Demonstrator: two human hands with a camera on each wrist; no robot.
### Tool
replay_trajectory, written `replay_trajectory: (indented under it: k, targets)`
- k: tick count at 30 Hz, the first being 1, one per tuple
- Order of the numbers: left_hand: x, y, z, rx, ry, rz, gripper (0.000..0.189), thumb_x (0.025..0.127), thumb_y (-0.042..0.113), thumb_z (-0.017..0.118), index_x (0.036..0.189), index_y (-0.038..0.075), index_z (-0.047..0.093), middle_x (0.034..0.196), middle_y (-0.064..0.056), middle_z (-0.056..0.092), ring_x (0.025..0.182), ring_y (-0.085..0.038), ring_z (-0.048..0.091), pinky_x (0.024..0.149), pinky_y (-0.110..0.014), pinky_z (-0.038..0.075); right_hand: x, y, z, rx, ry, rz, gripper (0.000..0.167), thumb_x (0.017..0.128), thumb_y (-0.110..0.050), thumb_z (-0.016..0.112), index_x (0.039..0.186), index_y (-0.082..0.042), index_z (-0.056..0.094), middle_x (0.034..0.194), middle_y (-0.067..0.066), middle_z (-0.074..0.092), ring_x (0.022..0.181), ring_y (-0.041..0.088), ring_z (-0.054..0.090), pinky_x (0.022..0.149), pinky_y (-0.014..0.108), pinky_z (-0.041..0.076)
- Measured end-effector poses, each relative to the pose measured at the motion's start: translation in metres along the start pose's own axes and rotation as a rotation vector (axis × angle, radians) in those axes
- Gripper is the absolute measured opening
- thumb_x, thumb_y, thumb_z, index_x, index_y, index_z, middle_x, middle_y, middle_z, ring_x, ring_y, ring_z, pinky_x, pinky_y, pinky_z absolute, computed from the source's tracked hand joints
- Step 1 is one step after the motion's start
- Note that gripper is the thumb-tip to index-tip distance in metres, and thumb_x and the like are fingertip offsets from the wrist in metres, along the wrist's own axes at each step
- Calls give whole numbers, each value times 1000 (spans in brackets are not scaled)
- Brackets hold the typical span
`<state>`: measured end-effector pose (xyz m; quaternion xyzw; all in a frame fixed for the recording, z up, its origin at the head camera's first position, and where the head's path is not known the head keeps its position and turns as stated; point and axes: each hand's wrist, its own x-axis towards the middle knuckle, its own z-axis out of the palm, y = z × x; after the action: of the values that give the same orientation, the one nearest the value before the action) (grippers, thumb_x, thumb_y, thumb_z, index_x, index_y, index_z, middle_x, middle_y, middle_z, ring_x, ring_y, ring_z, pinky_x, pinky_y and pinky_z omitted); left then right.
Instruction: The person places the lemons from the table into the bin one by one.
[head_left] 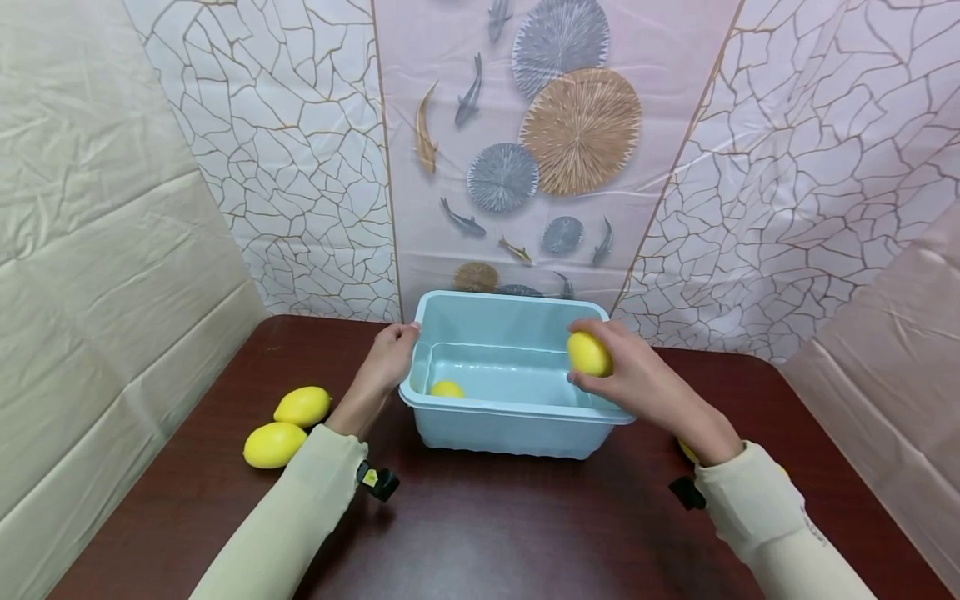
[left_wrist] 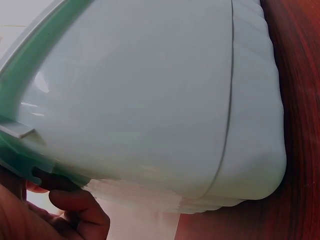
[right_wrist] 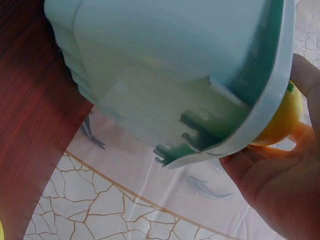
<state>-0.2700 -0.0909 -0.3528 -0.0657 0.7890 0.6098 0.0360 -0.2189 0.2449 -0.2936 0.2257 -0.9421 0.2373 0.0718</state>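
A light blue plastic bin (head_left: 517,429) stands on the table, its opening facing up. My left hand (head_left: 392,354) grips the bin's left rim; in the left wrist view its curled fingers (left_wrist: 82,210) show below the rim's end. Over the bin's right end, my right hand (head_left: 637,375) holds a yellow lemon (head_left: 588,354) between thumb and fingers. The right wrist view shows that lemon (right_wrist: 282,117) just beyond the rim, partly hidden by it. Inside the bin, another lemon (head_left: 447,389) lies at the front left corner.
Two lemons, one farther back (head_left: 303,407) and one nearer (head_left: 274,445), lie on the dark red table (head_left: 480,525) left of the bin. More yellow shows behind the right wrist, mostly hidden by it. A patterned cloth (head_left: 315,150) hangs behind the table.
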Motion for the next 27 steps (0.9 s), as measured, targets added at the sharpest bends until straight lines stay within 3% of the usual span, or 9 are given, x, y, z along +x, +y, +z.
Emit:
replay_trajectory:
  k: [5,15,23,27]
  targets:
    - [0,0,0,4,0,4,53,115,39,39,145,-3,52,134,-22,59,115,-30,60,96,-42,53,3,0,6,1,-46,-57,57,90,-14,82,142,-10,59,132,18,60,103,31,59,81,43,53]
    - [0,0,1,5,-2,0,53,115,38,39,144,-4,52,135,-24,58,119,-34,59,99,-45,53,13,2,18,20,-199,-95,54,90,-3,78,141,-10,61,134,18,56,107,28,58,89,45,50]
    - [0,-1,1,11,-2,-14,52,115,39,39,144,-2,52,131,-21,59,114,-30,60,94,-41,54,23,1,24,-10,-259,-82,52,89,-9,81,139,-11,63,130,16,61,108,29,56,87,44,47]
    - [-1,-1,0,16,-1,-12,53,115,40,38,145,-2,52,132,-20,58,114,-29,59,94,-40,53,31,1,28,-29,-333,-95,49,91,-11,80,137,-10,64,129,14,65,108,28,57,90,44,46]
